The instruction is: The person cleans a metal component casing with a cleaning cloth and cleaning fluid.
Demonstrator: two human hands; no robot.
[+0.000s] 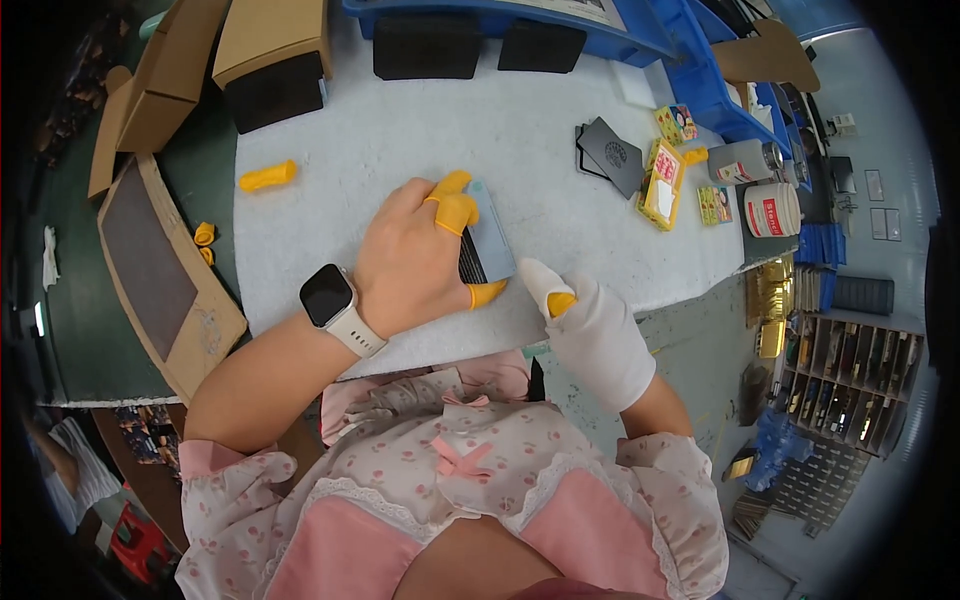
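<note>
My left hand (410, 240), with yellow finger cots on its thumb and some fingers, grips a thin blue-grey rectangular plate (490, 235) on the white work surface. Its fingers reach over the far edge while the thumb presses at the near edge. Black stripes show on the plate's near left part; the palm hides the rest. My right hand (595, 330) wears a white glove, and a yellow cot covers its thumb tip. Its gloved fingertip is beside the plate's near right corner. The thumb lies closed against the fingers; anything between them is hidden.
A yellow roll (268, 176) lies at left, near a cardboard piece (165, 280). Dark cards (612, 158), a yellow box (661, 185) and a white jar (771, 210) stand at right. Black blocks (427, 46) and a blue tray (610, 40) line the far side.
</note>
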